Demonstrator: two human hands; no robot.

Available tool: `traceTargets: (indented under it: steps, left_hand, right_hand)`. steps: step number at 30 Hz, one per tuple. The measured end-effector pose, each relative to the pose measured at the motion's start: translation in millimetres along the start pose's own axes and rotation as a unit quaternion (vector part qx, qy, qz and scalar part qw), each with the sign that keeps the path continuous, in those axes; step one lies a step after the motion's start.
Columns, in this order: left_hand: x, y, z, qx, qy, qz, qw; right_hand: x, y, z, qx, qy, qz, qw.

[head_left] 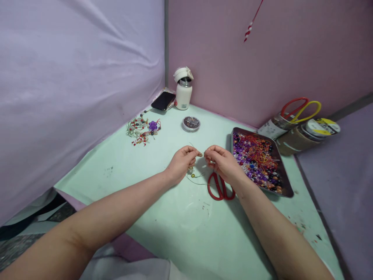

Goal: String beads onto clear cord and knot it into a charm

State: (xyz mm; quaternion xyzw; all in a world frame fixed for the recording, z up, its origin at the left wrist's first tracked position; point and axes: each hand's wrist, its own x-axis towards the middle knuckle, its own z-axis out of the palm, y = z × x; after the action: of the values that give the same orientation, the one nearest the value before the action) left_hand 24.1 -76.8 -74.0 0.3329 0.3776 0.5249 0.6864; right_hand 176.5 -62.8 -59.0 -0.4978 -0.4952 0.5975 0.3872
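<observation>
Thumb and fingers pinched, my left hand (184, 161) holds a thin cord above the pale green table (175, 210). My right hand (220, 159) faces it a short gap away, fingers also closed; what lies between its fingertips is too small to make out. From the left hand the cord (198, 182) hangs in a loop, with a small yellow bead (192, 175) and some pale beads under the hand. Red-handled scissors (216, 190) lie just below my right hand, partly behind the wrist.
A tray (287, 182) of beads and tangled threads stands right. Behind it are two jars, one holding scissors (305, 111). Farther back are a round case (191, 123), a white bottle (183, 95) and a phone (163, 101). Beaded strings (140, 130) lie left.
</observation>
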Motion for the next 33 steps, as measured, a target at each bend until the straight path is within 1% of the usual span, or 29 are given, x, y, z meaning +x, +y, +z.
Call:
traceTargets:
  steps: [4,11,16,24,28,31,33]
  left_hand:
    - [1,0,0.4,-0.019,0.003,-0.003,1.000]
    - [1,-1,-0.6,-0.012,0.014,0.006,1.000]
    - [0,1,0.0,0.003,0.018,0.010,1.000]
    - [1,-1,-1.5,0.036,0.033,0.002,0.999]
    - [1,-1,-1.9,0.048,0.039,0.011,0.998]
    - [1,1,-1.4,0.099,0.055,0.019,0.993]
    - [1,1,-1.3,0.150,0.063,0.028,0.986]
  right_hand:
    - [1,2,2,-0.002,0.037,-0.010,0.999]
    - [4,11,2,-0.053,0.089,-0.083,0.991]
    - [4,13,2,-0.081,0.089,-0.089,0.989]
    - [2,9,4,-0.070,0.080,-0.091,0.990]
    - [2,9,4,-0.080,0.086,-0.101,0.988]
    - [2,8,3,-0.120,0.090,-0.111,0.982]
    - [1,6,3,-0.179,0.102,-0.135,0.969]
